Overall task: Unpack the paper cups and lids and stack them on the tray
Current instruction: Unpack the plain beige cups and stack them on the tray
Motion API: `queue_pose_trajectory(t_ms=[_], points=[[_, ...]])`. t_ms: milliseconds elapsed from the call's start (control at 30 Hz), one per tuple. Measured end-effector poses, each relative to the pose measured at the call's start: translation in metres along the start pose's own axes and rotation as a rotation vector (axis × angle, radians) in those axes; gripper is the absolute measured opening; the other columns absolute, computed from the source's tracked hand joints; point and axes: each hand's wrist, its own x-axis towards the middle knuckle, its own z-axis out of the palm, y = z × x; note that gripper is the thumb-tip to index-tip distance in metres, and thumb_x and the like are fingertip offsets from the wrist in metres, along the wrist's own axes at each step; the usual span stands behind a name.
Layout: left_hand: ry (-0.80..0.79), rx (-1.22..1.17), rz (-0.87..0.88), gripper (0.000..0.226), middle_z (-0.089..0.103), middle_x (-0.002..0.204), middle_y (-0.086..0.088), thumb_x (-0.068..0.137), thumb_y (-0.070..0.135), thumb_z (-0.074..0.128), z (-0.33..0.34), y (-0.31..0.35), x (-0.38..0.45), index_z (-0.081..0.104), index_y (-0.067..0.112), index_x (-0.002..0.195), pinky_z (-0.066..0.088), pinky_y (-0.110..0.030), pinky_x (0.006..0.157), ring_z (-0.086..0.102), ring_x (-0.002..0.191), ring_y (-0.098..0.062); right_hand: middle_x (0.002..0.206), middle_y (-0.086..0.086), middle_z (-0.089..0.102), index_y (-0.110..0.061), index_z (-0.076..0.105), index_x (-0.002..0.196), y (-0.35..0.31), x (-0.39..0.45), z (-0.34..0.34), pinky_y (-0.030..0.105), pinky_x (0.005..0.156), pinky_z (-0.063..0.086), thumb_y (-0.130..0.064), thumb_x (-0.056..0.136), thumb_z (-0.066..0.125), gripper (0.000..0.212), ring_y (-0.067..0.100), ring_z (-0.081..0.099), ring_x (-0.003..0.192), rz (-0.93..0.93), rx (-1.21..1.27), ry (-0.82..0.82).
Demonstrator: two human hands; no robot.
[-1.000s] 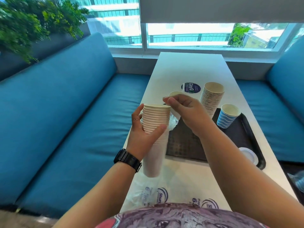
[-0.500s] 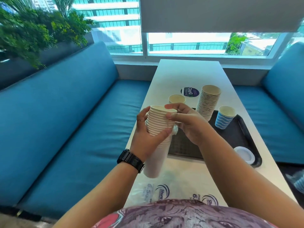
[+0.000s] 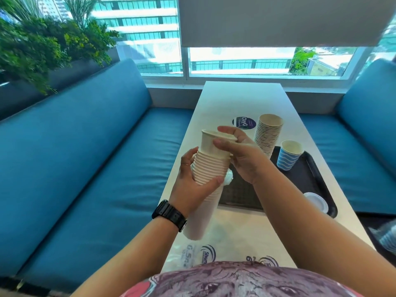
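Observation:
My left hand [image 3: 194, 185] grips a tall stack of cream paper cups [image 3: 206, 176] above the table's left edge. My right hand [image 3: 240, 155] pinches the top cup [image 3: 214, 144] by its rim and side; that cup stands partly raised out of the stack. A black tray [image 3: 304, 183] lies on the white table [image 3: 242, 97] to the right. On the tray stand another tall cream cup stack [image 3: 267, 133] and a blue-striped cup [image 3: 290, 155]. A white lid [image 3: 316, 200] lies at the tray's near right corner.
Printed clear plastic packaging [image 3: 199, 254] lies on the table's near end, close to my body. A round dark sticker [image 3: 244, 123] sits mid-table. Blue benches [image 3: 90, 157] flank the table on both sides. More blue-striped cups in plastic [image 3: 387, 236] show at the right edge.
My right hand has lifted the top cup partly out of the held stack. The single cream cup seen behind my hands earlier is hidden now.

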Motion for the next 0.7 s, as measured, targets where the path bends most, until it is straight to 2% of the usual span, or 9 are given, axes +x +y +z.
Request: queue_pose_trajectory(t_ms=[67,133,200,300,367,467,533,633,700], points=[[-0.002,-0.016,-0.019,0.091,0.051,0.119,0.024,0.059,0.056,0.081,-0.002,-0.005,0.001,0.028,0.052,0.132,0.055,-0.029,0.088,0.066,0.097,-0.001,0.105,0.003,0.065,-0.016,0.057,0.120,-0.013,0.007,0.000,0.022,0.068,0.051,-0.012,0.064,0.082,0.061,0.016,0.065,0.090,-0.084,0.023,0.045],[0.004,-0.047,-0.029,0.090,0.050,0.119,0.021,0.067,0.040,0.088,-0.004,-0.010,0.002,0.029,0.046,0.135,0.052,-0.016,0.083,0.063,0.094,0.007,0.113,0.005,0.061,-0.017,0.054,0.124,-0.028,0.019,-0.003,0.026,0.073,0.052,-0.017,0.065,0.081,0.065,0.018,0.062,0.097,-0.173,-0.018,0.104],[0.016,-0.071,-0.039,0.091,0.048,0.123,0.018,0.065,0.043,0.086,-0.005,-0.013,0.002,0.028,0.045,0.135,0.049,-0.011,0.082,0.062,0.098,0.007,0.120,0.005,0.058,-0.022,0.050,0.127,-0.041,0.033,-0.008,0.031,0.079,0.052,-0.027,0.065,0.078,0.068,0.021,0.060,0.103,-0.246,-0.106,0.167],[0.026,-0.076,-0.060,0.095,0.050,0.126,0.012,0.055,0.060,0.076,-0.006,-0.016,0.005,0.027,0.045,0.135,0.048,-0.010,0.082,0.062,0.100,0.005,0.127,0.004,0.053,-0.028,0.043,0.132,-0.053,0.059,-0.015,0.030,0.082,0.051,-0.039,0.063,0.078,0.078,0.019,0.058,0.106,-0.332,-0.334,0.265],[0.030,-0.090,-0.061,0.095,0.052,0.127,0.010,0.054,0.060,0.075,-0.005,-0.017,0.007,0.027,0.044,0.135,0.048,-0.009,0.081,0.062,0.098,0.007,0.128,0.002,0.050,-0.029,0.040,0.135,-0.051,0.081,-0.021,0.032,0.089,0.052,-0.043,0.062,0.079,0.083,0.019,0.056,0.110,-0.371,-0.488,0.320],[0.049,-0.152,-0.065,0.094,0.053,0.128,0.005,0.054,0.056,0.078,-0.003,-0.019,0.011,0.029,0.045,0.134,0.050,-0.015,0.087,0.065,0.100,0.002,0.132,0.002,0.047,-0.030,0.039,0.136,-0.038,0.114,-0.031,0.042,0.098,0.050,-0.045,0.063,0.083,0.086,0.021,0.050,0.117,-0.389,-0.667,0.388],[0.060,-0.184,-0.071,0.093,0.055,0.128,0.003,0.055,0.053,0.079,-0.001,-0.020,0.014,0.030,0.045,0.134,0.051,-0.018,0.088,0.066,0.100,-0.002,0.134,0.004,0.045,-0.024,0.040,0.138,-0.028,0.131,-0.038,0.036,0.099,0.046,-0.037,0.068,0.085,0.084,0.019,0.047,0.119,-0.396,-0.744,0.421],[0.076,-0.200,-0.084,0.092,0.057,0.126,0.006,0.055,0.053,0.079,0.001,-0.020,0.020,0.031,0.048,0.133,0.052,-0.020,0.088,0.067,0.100,-0.002,0.135,0.007,0.043,-0.019,0.041,0.138,-0.010,0.147,-0.047,0.024,0.094,0.037,-0.030,0.071,0.084,0.081,0.019,0.044,0.122,-0.373,-0.809,0.435],[0.084,-0.207,-0.088,0.093,0.059,0.126,0.003,0.055,0.052,0.080,0.000,-0.023,0.023,0.031,0.047,0.134,0.053,-0.026,0.091,0.068,0.101,-0.006,0.133,0.009,0.044,-0.016,0.042,0.138,0.004,0.154,-0.054,0.023,0.095,0.034,-0.029,0.072,0.083,0.079,0.021,0.043,0.124,-0.360,-0.841,0.434]])
